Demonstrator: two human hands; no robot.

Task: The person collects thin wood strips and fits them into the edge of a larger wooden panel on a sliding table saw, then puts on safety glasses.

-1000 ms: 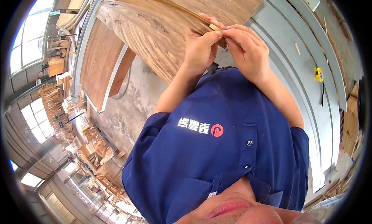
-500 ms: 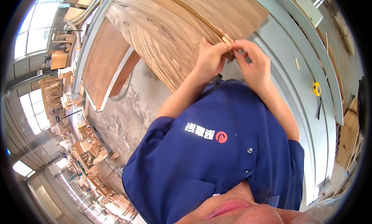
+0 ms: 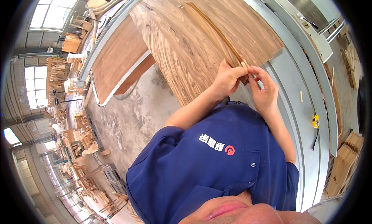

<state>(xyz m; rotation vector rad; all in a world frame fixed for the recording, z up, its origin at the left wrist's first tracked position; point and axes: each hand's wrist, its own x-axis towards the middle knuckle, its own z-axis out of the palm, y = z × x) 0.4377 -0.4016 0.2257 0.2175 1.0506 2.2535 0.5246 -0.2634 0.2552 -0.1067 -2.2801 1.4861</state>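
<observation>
Both hands meet at the near end of a long, thin brown wooden strip [image 3: 216,27], which runs away from me over a broad wood-grain panel [image 3: 166,45]. My left hand [image 3: 228,78] is closed on this end, thumb on top, with a short pale tip [image 3: 243,64] showing by the fingers. Pressed close beside it, the thumb and fingertips of my right hand [image 3: 264,90] pinch at the same end. Exactly what lies between those right fingertips is too small and covered to make out.
The panel rests on a grey metal machine table [image 3: 285,76]. On its right side lie a yellow tape measure [image 3: 315,121] and a small pale wood sliver [image 3: 300,96]. A lower brown board [image 3: 116,53] stands at the left. Stacked timber [image 3: 343,164] is at the right.
The view has shifted, so the hands and panel sit lower and farther right, and the strip's far end shows. Both hands keep nearly the same grip and place on the panel.
</observation>
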